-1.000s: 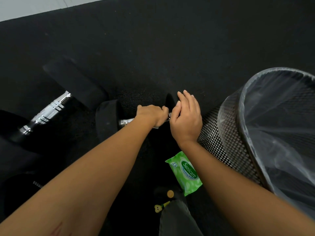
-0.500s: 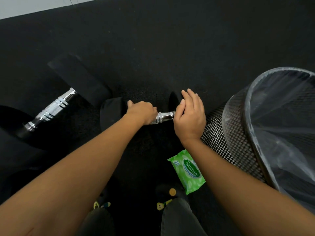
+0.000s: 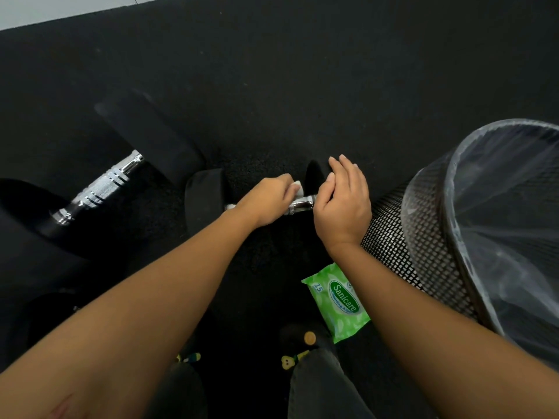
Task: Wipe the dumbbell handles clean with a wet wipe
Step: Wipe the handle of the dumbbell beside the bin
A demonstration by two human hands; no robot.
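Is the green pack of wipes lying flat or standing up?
Lying flat. The green wipes pack rests on the black floor with its printed label facing up, beside the mesh bin.

A white wipe is pressed onto a chrome dumbbell handle by the left hand, while the dumbbell's right end is steadied by the right hand. A green wipe pack is seen beside a lined mesh bin on the black floor.
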